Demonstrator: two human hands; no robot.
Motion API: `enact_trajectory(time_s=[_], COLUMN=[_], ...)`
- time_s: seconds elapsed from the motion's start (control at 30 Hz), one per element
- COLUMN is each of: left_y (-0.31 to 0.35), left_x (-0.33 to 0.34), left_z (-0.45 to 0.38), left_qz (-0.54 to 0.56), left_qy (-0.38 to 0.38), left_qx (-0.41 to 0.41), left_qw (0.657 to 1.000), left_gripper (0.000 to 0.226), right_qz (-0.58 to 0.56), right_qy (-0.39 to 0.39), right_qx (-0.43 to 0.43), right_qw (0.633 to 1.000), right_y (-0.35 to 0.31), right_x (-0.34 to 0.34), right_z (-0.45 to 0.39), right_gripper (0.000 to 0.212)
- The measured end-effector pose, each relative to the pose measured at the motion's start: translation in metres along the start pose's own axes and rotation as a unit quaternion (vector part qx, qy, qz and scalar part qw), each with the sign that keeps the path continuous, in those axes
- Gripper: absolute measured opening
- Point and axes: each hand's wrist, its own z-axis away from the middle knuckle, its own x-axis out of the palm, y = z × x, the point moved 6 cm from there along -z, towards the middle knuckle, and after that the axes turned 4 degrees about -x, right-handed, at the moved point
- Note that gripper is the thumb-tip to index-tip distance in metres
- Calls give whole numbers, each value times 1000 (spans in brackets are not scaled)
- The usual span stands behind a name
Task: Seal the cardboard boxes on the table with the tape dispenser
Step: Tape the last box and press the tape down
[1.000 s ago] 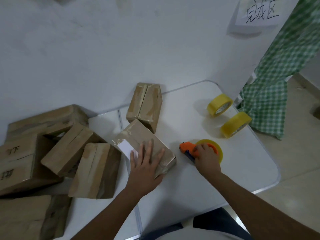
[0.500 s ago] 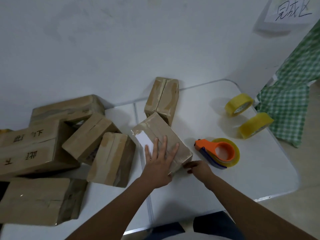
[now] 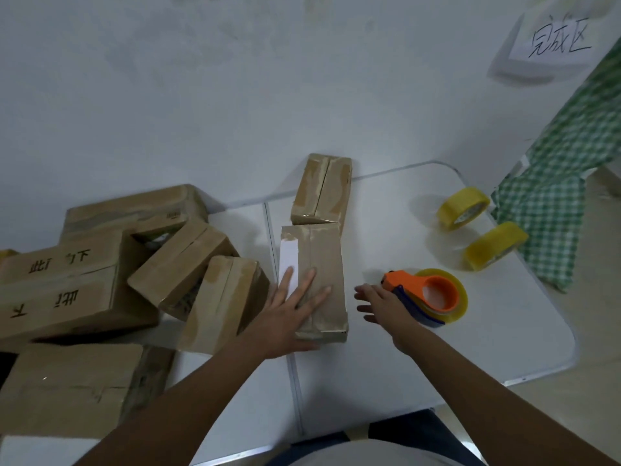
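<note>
Box (image 3: 316, 280) pinned flat by left hand (image 3: 289, 317), fingers spread | right hand (image 3: 386, 307) empty, fingers relaxed, beside dispenser (image 3: 426, 297) | risk: box skews if released.

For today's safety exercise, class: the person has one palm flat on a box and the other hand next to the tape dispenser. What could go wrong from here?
1. The right hand is close to the tape dispenser; grabbing near its front end might nick a finger if a cutter sits there.
2. The left hand lies on the box, along its centre seam, so tape could run over the fingers.
3. Leaning boxes crowd the left side and may get knocked.
</note>
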Motion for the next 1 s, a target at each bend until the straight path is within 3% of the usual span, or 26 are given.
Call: enact_trajectory(time_s=[0.27, 0.47, 0.63, 0.77, 0.87, 0.93, 1.0], left_y=[24, 33, 23, 14, 21, 32, 45], left_x=[-7, -6, -14, -9, -5, -4, -3], left_z=[-36, -46, -38, -22, -18, -19, -21], left_qz=[-32, -28, 30, 95, 155, 175, 183], left_qy=[42, 47, 50, 55, 64, 77, 89], left_qx=[17, 15, 45, 9, -23, -39, -55], left_qw=[998, 998, 997, 994, 986, 981, 977], left_gripper=[94, 92, 92, 92, 83, 82, 81], right_qz=[16, 35, 214, 324, 390, 429, 421], right_qy=[21, 52, 160, 213, 129, 60, 42], right_qx=[-73, -75, -101, -100, -48, -25, -28], right_qw=[997, 995, 958, 916, 910, 901, 905], right_y=[-2, 2, 7, 19, 32, 37, 39], right_x=[-8, -26, -63, -101, -108, -106, -107], right_z=[9, 4, -3, -8, -17, -20, -23], right_gripper=[16, 27, 29, 37, 50, 46, 40])
